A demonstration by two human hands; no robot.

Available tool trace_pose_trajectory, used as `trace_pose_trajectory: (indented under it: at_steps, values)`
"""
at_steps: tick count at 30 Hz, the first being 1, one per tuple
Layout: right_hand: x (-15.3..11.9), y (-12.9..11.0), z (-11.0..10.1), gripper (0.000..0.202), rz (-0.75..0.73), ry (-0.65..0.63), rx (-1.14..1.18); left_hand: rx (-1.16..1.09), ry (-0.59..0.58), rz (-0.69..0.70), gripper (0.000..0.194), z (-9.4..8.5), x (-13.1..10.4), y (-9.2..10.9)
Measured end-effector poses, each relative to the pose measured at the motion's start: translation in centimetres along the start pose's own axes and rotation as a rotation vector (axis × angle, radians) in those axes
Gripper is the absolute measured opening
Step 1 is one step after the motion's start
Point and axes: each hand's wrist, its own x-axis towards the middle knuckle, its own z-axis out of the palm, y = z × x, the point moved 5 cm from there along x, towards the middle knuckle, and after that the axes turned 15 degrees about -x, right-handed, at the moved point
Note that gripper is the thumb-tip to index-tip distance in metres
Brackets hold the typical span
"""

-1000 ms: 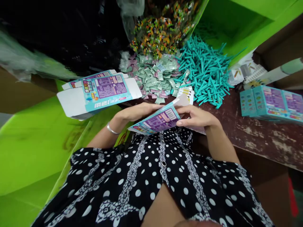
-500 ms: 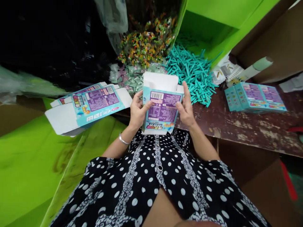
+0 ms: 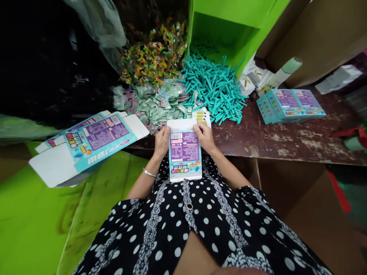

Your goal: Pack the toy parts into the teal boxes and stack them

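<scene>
Upright in front of my body is a small blue and purple carton (image 3: 185,151) with a barcode near its white top flap. My left hand (image 3: 162,142) grips its left edge, wearing a bangle at the wrist. On the other side, my right hand (image 3: 205,136) pinches the upper right corner by the flap. Most of my fingers are hidden behind the carton. Just beyond it lies a printed card or sheet (image 3: 204,117) with yellow marks. Small green and pink sachets (image 3: 163,102) are heaped farther back, beside a pile of turquoise sticks (image 3: 216,89).
Flattened cartons (image 3: 94,143) lie stacked at the left on green board (image 3: 34,206). Packets with orange and green bits (image 3: 155,57) fill the back. At the right, two finished-looking boxes (image 3: 291,105) stand on the worn brown table (image 3: 275,137) near a pale tube (image 3: 282,74).
The carton has come lower and closer to my body, its top flap now lying flatter. My right hand has moved from its side to the top corner. The camera view has shifted.
</scene>
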Motion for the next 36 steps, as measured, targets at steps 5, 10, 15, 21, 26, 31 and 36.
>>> trace_pose_trajectory:
  at_steps: [5,10,15,21,26,31,36]
  values:
    - [-0.5,-0.3,0.6,0.058,0.03,0.033,0.217,-0.071,0.125,0.064,0.076,-1.1,-1.1,1.2]
    - [0.0,-1.5,0.3,0.054,-0.031,-0.332,0.243,-0.065,-0.205,-0.213,0.062,-1.4,-1.0,3.1]
    - [1.0,-4.0,-1.5,0.048,-0.141,-0.704,0.136,-0.038,-0.358,-0.263,0.039,-0.6,-0.7,6.1]
    - [1.6,-4.7,-2.2,0.054,-0.163,-0.738,0.055,-0.03,-0.256,-0.157,0.033,0.4,-1.0,7.0]
    - [0.0,-4.1,-2.4,0.064,-0.229,-0.652,-0.031,-0.032,-0.404,-0.177,0.033,-0.4,-2.1,6.4]
    - [-1.8,-3.4,-2.5,0.056,-0.385,-0.565,-0.14,-0.059,-0.523,-0.178,0.042,-1.4,-3.7,5.8]
    - [-1.9,-2.1,-2.6,0.088,-0.316,-0.477,-0.02,-0.102,-0.294,-0.107,0.038,-2.5,-2.9,5.7]
